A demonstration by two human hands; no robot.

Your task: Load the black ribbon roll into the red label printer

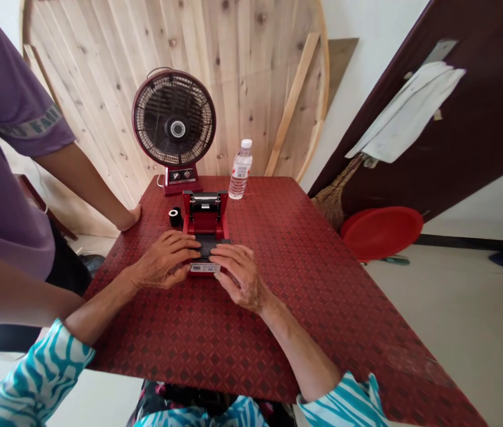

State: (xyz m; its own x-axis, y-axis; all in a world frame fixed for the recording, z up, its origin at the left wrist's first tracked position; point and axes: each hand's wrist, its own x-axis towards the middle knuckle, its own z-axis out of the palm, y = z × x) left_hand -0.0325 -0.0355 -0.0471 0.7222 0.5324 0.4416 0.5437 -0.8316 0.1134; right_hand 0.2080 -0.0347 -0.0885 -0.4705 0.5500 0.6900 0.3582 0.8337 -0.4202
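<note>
A small red-and-black machine (204,224) stands on the table, its back part raised and fitted with a shiny roller. Across its front edge runs a white printed strip (205,267). My left hand (166,258) grips the front part from the left, fingers over the dark bed and thumb by the strip's left end. From the right, my right hand (240,274) does the same, its thumb at the strip's right end. The undersides of my fingertips are hidden. Just left of the machine sits a small black roll (174,216) with a white centre.
Behind the machine stand a dark red fan (174,127) and a clear water bottle (240,170). On the left, a person in a purple shirt (11,148) leans a hand (130,218) on the patterned red table (314,308). A red basin (380,233) is beyond the right edge.
</note>
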